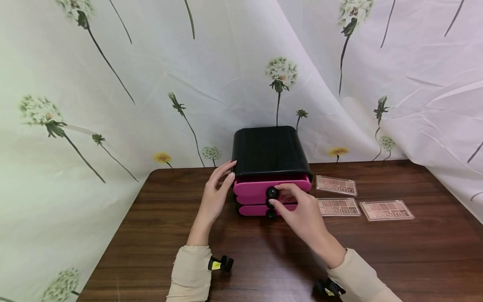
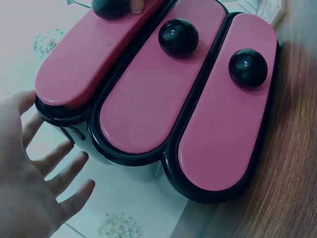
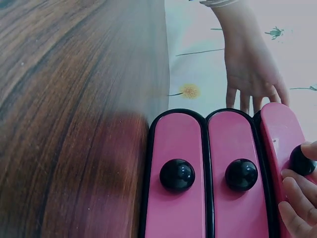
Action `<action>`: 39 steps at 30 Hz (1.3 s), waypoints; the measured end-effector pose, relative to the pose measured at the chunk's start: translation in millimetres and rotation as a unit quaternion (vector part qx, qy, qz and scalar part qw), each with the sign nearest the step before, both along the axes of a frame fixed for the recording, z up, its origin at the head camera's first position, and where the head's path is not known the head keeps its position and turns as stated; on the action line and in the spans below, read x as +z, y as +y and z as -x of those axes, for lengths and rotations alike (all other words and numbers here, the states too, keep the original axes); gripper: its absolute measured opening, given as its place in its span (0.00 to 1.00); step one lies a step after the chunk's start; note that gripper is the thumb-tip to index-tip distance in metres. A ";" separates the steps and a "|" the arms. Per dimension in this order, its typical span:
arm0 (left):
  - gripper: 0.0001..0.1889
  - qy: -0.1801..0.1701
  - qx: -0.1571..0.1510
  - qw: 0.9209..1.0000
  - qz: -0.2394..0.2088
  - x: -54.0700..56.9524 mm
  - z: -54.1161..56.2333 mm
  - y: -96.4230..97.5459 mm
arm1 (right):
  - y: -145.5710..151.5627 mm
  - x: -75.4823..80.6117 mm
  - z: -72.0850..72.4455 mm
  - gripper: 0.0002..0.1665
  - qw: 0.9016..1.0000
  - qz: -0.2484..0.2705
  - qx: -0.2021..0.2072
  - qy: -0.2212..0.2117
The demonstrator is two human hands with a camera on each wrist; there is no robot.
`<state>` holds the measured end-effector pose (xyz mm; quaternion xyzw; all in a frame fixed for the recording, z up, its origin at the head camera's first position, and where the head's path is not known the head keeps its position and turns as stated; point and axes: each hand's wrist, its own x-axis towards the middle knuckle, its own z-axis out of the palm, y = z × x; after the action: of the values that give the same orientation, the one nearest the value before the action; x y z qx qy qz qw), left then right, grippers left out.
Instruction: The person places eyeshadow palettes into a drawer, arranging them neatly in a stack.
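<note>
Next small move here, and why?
Probably ease the top drawer a little further out: the right hand pinches its black knob, its front stands slightly proud of the cabinet, and the left hand is at the side, where it could steady things.

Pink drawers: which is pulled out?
The top drawer, its knob pinched by the right hand: it juts past the black case; the middle drawer and bottom drawer sit flush.

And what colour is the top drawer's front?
The drawer front is pink, clearest in the left wrist view.

Table (image 1: 264, 260) holds a drawer box (image 1: 268, 151) and three palettes (image 1: 387, 210).
</note>
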<state>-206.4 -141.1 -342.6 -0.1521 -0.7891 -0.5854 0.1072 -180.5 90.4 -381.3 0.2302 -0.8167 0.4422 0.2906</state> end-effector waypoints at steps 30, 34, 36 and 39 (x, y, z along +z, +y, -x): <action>0.22 -0.019 -0.010 1.000 -0.008 -1.5 4.3 -3.3 | 6.0 1.5 -25.4 0.21 0.999 -0.012 0.031 0.020; 0.22 -0.013 -0.013 1.000 -0.008 -1.0 3.6 -2.8 | 6.9 1.5 -29.4 0.22 0.999 -0.010 0.037 0.030; 0.22 -0.012 -0.014 1.000 -0.007 -1.7 4.0 -2.6 | 7.2 1.7 -31.4 0.23 0.998 -0.015 0.034 0.043; 0.22 -0.013 -0.014 1.000 -0.006 -6.0 7.5 -3.8 | 7.4 2.3 -34.4 0.23 0.998 -0.021 0.033 0.058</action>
<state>-213.9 -144.9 -348.6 -0.1545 -0.7850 -0.5932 0.0896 -146.1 97.8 -379.0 0.2883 -0.7998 0.4198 0.3179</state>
